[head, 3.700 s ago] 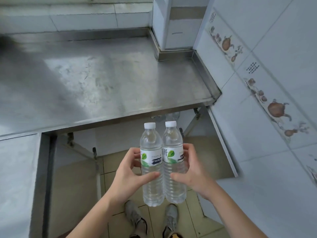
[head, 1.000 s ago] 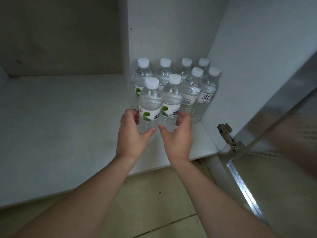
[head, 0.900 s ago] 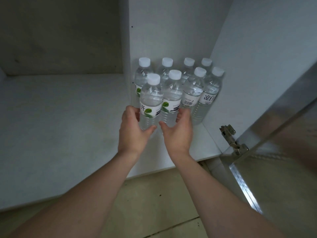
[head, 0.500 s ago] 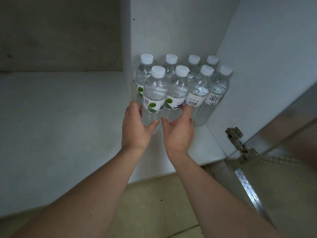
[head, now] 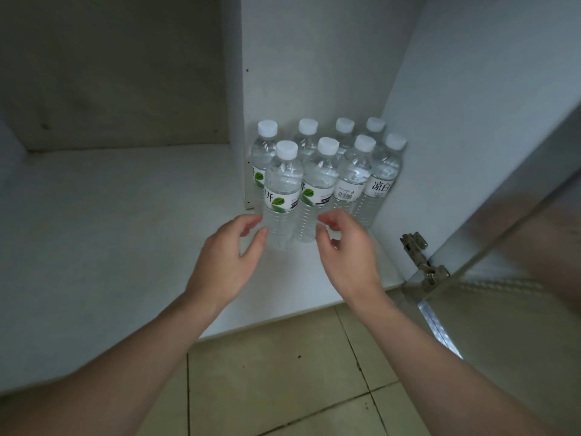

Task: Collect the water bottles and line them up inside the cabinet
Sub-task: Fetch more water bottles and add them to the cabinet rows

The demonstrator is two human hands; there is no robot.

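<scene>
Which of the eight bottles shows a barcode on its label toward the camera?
The third bottle from the left in the front row. Its white label shows a barcode, while the other visible labels show a green leaf or large characters.

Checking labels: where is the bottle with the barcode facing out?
In the head view, the barcode bottle stands third from the left in the front row, in the cabinet's right corner, between a green-leaf bottle and the end bottle.

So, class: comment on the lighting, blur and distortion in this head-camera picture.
Head view: dim, bluish light; the left compartment lies in shadow; the metal door at right is smeared and reflective; the wide lens bends the cabinet edges; the water bottles and both hands stay fairly sharp.
</scene>
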